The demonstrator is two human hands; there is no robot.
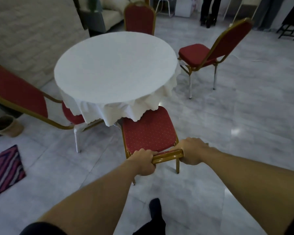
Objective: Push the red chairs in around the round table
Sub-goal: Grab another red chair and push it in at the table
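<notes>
Pale marble floor (236, 116), dim room, striped rug (5, 170) at lower left. Head view: round table (115, 68) w/ white cloth in the middle. Near chair (149, 131) sits w/ its seat front just under the cloth edge. Left hand (143, 162) and right hand (193, 152) both wrapped tight around the gold top bar of its backrest. Left chair (19, 92) tucked partway under. Far chair (139, 17) close behind the table. Right chair (212, 51) stands apart, angled. Person's dark shoe (155, 207) below.
</notes>
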